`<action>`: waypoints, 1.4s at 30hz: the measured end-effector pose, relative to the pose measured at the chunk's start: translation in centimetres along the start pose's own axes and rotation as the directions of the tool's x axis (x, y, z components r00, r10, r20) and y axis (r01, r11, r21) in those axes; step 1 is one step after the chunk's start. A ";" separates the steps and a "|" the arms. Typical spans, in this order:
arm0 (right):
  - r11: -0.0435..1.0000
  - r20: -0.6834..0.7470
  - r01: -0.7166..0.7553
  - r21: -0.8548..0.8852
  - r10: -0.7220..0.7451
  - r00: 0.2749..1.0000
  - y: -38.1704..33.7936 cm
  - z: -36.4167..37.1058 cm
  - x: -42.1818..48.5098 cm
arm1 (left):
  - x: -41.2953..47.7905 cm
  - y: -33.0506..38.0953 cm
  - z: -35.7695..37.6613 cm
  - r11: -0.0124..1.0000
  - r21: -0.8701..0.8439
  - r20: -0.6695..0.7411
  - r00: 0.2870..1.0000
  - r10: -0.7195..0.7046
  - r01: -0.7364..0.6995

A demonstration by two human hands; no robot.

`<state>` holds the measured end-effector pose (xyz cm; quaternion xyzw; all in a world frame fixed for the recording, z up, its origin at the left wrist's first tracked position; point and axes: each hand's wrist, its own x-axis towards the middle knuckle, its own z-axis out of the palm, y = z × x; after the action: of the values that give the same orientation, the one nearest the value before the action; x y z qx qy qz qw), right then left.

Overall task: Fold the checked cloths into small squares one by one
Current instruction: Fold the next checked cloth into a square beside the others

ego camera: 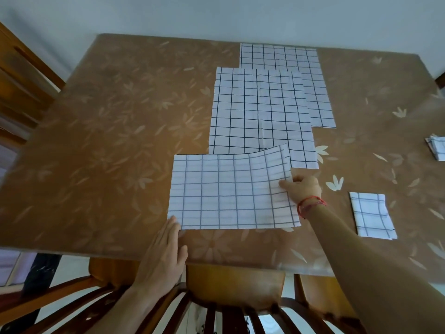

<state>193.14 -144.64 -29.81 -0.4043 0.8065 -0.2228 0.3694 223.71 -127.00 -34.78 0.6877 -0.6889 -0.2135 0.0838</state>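
Observation:
A white checked cloth point(224, 196), folded over once, lies near the table's front edge. My right hand point(302, 188) pinches its right edge, and the upper right corner is lifted and curled. My left hand point(166, 251) lies flat with straight fingers, the fingertips touching the cloth's lower left corner. Two unfolded checked cloths lie beyond: the nearer cloth point(260, 109) partly covers the farther cloth point(313, 68). A folded small square point(370, 214) sits to the right of my right arm.
The brown floral table point(108, 131) fills the view. Another folded cloth point(437, 148) lies at the right edge. A wooden chair back point(233, 285) stands below the table's front edge, and another chair point(21, 75) is at the left.

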 end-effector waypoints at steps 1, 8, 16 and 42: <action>1.000 -0.013 -0.005 0.025 0.005 1.000 0.1 -0.2 -0.3 | 0.1 0.1 -0.1 1.000 0.001 -0.007 1.000 0.003 -0.003; 0.962 -0.140 -0.114 0.250 0.153 0.978 2.3 -1.1 -3.1 | 1.4 3.7 -0.1 0.995 0.039 -0.006 0.996 0.092 -0.092; 0.832 0.139 -0.345 0.434 0.317 0.938 4.9 0.5 -8.4 | 2.2 8.2 1.3 0.977 -0.020 0.036 0.976 0.215 -0.214; 0.710 0.466 0.185 -0.680 0.224 0.856 13.3 -2.3 -9.7 | -0.5 4.1 -0.8 0.955 -0.035 0.233 0.927 0.295 -0.295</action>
<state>188.76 -128.94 -33.13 -0.5493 0.7039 0.2225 0.3915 220.31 -126.78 -32.30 0.5462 -0.7894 -0.2785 0.0324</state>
